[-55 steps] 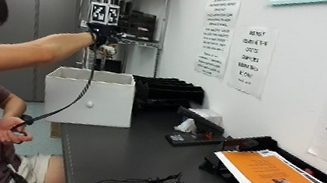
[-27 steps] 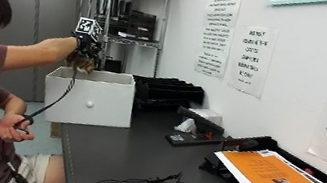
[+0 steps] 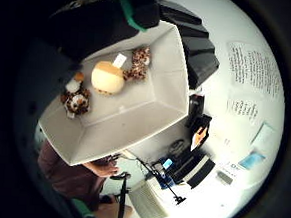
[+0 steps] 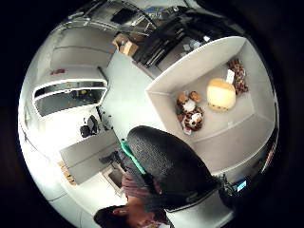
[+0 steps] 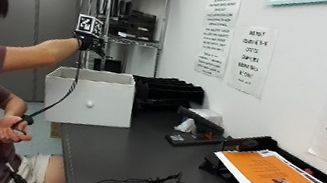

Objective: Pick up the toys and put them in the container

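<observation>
Three toys lie on the floor of the box (image 5: 89,96), seen from the palm views: a tiger (image 3: 75,98), a ball (image 3: 107,77) and a leopard (image 3: 138,63). In the outside view the box stands at the near-left end of the counter (image 5: 132,152), and the right hand (image 5: 89,40) hangs above its open top, arm stretched out from the person's shoulder.

Relation for the next move: the toys lie directly below the palm, inside the box walls, well apart from the grip. The hand carries no toy in any view. Whether the fingers are straight or curled cannot be told; only a dark gloved mass shows at the palm views' edges.

Orientation: the three toys form a row running along the box's long axis, the ball between the two animals and just beside each. The tiger lies by one end wall, the leopard nearer the other; each animal's body runs roughly across the row. The ball has no long axis; a white tag sticks out toward the leopard.

No toy shows on the counter, so the task appears close to finished.
</observation>
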